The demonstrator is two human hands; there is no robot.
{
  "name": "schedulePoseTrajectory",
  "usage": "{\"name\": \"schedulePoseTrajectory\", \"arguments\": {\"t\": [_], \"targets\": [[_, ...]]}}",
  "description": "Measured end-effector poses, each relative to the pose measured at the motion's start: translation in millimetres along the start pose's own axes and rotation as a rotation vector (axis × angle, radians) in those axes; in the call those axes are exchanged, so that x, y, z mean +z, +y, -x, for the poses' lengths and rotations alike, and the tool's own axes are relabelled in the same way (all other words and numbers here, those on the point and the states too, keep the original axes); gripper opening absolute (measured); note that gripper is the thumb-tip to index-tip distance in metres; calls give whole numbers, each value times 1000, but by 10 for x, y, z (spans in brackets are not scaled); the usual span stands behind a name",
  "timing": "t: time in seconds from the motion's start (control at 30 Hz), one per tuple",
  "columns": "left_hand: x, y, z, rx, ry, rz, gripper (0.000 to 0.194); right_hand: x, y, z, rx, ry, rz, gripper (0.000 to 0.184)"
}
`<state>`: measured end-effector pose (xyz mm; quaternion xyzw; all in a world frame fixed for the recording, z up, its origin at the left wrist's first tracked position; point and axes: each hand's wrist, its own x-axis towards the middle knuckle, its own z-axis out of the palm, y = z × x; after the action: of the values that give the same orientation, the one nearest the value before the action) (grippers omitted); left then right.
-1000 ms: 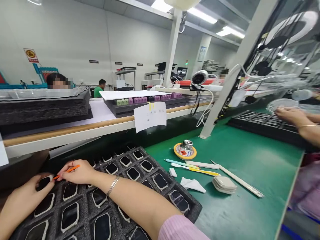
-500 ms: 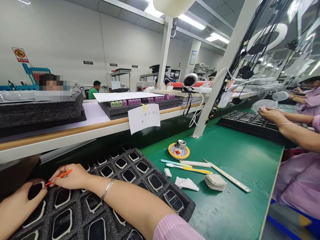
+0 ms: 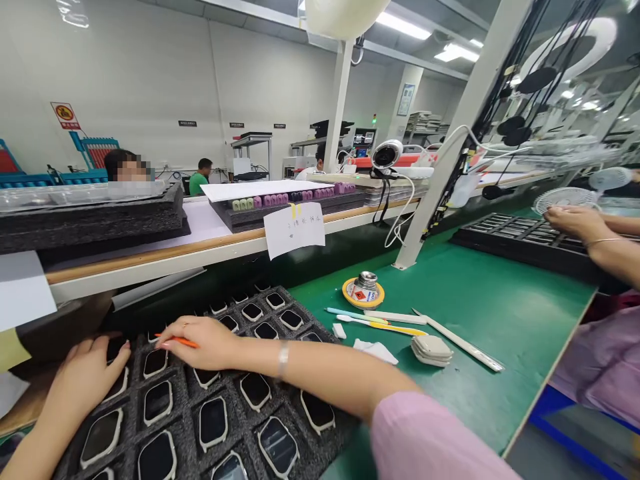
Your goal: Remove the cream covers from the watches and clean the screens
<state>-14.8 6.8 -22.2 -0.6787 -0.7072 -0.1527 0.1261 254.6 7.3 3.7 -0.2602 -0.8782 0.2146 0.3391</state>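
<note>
Pinched in my right hand (image 3: pixel 200 340) is a slim orange stick (image 3: pixel 184 341), its tip close to a watch case in the far rows of a black foam tray (image 3: pixel 187 413). Light-rimmed watch cases with dark screens, such as this watch case (image 3: pixel 213 424), lie in the tray's pockets. Over the tray's far left edge rests my left hand (image 3: pixel 87 377), thumb and fingers apart. Beside its thumb a watch case (image 3: pixel 119 387) shows in part. Whether the left fingertips touch a case is hidden.
On the green mat are a metal-topped bottle in a yellow dish (image 3: pixel 363 292), brushes and sticks (image 3: pixel 383 325), white cloth (image 3: pixel 375 351) and stacked pale pieces (image 3: pixel 431 351). A shelf edge (image 3: pixel 165 267) crosses above the tray. A co-worker's hands (image 3: pixel 575 223) are at right, by another tray.
The view has shifted. My right hand with the orange stick has moved right, away from the watch case beside my left hand. My left thumb has come off that case's front.
</note>
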Motion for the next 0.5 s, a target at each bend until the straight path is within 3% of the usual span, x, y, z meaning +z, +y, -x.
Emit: {"name": "schedulePoseTrajectory", "arguments": {"t": [0.13, 0.3, 0.4, 0.5], "targets": [[-51, 50, 38, 51, -9, -26, 49, -672, 16, 797, 5, 24, 221, 21], [-151, 114, 93, 69, 18, -9, 41, -1536, 208, 1782, 189, 96, 553, 29], [-289, 186, 112, 103, 25, 45, 38, -1766, 269, 2243, 268, 68, 673, 30], [-493, 406, 215, 141, 14, 130, 39, -1738, 250, 2575, 290, -22, 746, 25]]}}
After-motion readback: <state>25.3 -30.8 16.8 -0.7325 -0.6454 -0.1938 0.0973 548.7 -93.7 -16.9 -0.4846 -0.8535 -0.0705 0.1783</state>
